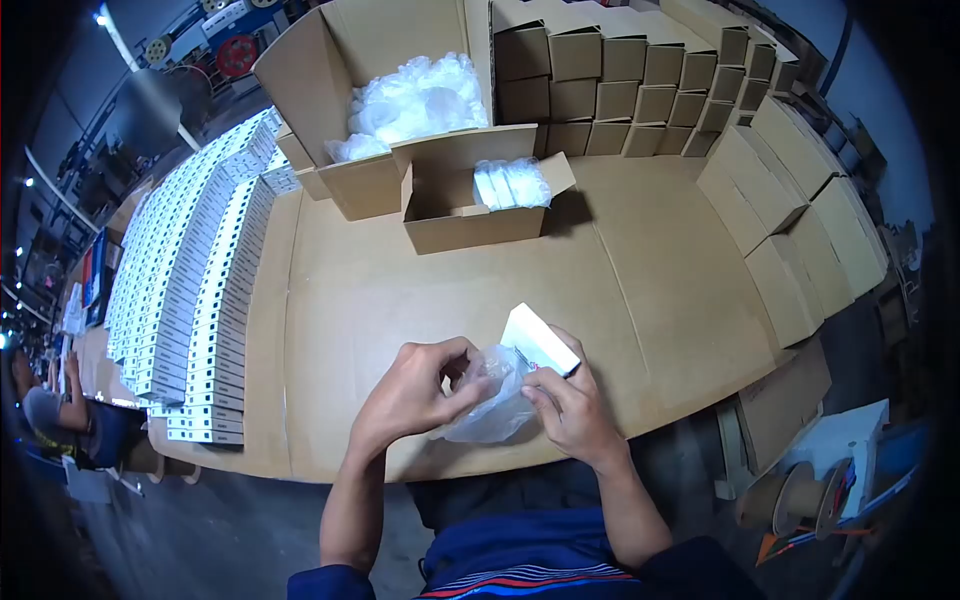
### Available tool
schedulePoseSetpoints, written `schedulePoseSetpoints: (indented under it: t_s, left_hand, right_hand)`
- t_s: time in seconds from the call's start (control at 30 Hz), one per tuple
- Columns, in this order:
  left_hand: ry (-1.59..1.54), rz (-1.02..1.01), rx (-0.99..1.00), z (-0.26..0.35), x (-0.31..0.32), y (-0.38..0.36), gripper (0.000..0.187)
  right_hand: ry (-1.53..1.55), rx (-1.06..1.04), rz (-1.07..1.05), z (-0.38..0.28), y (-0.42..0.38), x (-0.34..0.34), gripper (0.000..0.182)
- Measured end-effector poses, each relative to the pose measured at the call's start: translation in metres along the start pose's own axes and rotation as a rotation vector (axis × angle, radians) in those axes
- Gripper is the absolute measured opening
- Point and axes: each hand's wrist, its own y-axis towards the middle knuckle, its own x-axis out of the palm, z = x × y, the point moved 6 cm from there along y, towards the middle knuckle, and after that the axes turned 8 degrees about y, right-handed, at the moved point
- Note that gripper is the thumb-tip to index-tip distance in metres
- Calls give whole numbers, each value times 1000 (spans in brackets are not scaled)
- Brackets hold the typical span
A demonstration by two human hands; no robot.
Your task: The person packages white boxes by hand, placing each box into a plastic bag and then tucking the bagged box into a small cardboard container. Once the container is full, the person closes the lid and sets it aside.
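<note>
My right hand (575, 410) grips a small white box (538, 340), tilted, its lower end at the mouth of a clear bubble-wrap bag (490, 415). With fingers curled, my left hand (420, 390) pinches the bag's edge on the left side. Both hands are close over the front part of the cardboard-covered table (440, 300). Beyond them stands an open brown carton (475, 232), with several bubble-wrapped packs (512, 184) at its right end.
Stacked white boxes (215, 300) line the table's left side. A large carton (370, 185) of bubble-wrap bags (420, 100) stands behind. Folded brown cartons (625, 90) are piled at the back right, more cartons (790, 220) along the right edge. Another person (70, 410) sits far left.
</note>
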Motion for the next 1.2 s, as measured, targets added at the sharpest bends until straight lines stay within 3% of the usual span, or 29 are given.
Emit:
schedulePoseSetpoints:
  t_s: [0.07, 0.2, 0.3, 0.4, 0.53, 0.6, 0.73, 0.87, 0.97, 1.03, 1.1, 1.17, 1.2]
  left_hand:
    - [-91, 67, -54, -16, 7, 1, 12]
    - [-220, -4, -135, -29, 12, -7, 10]
    - [-390, 28, -272, -43, 16, -9, 15]
    - [-468, -3, -274, -56, 24, -13, 18]
    - [-325, 90, -132, -60, 22, -7, 21]
    - [-323, 190, -32, -48, 12, -4, 22]
    - [-413, 13, -179, -47, 15, -1, 23]
    - [-467, 198, -209, -68, 12, -3, 23]
    - [-986, 441, -165, -89, 17, -15, 34]
    - [-1154, 331, -59, -87, 43, -27, 54]
    - [-1115, 146, -78, -63, 75, -35, 62]
    - [-1004, 152, -205, -44, 89, -36, 68]
    - [-942, 183, -216, -38, 86, -32, 53]
  right_hand:
    - [45, 125, 20, 8, -3, -4, 7]
    - [82, 470, 14, 37, -14, -5, 3]
    - [141, 519, 84, 54, -24, 1, 11]
    - [332, 423, 192, 59, -34, 16, 17]
    - [226, 588, -17, 40, -26, 15, 21]
    - [250, 404, -51, 35, -21, 17, 19]
    - [156, 237, -89, 22, -12, 16, 22]
    - [119, 322, 3, 28, -14, 7, 26]
    - [26, 337, 139, 27, -14, 0, 27]
    - [-22, 354, 207, 33, -19, 2, 27]
    - [-40, 357, 282, 32, -19, 6, 24]
    - [-47, 324, 263, 31, -22, 15, 22]
    - [-60, 279, 257, 28, -22, 20, 21]
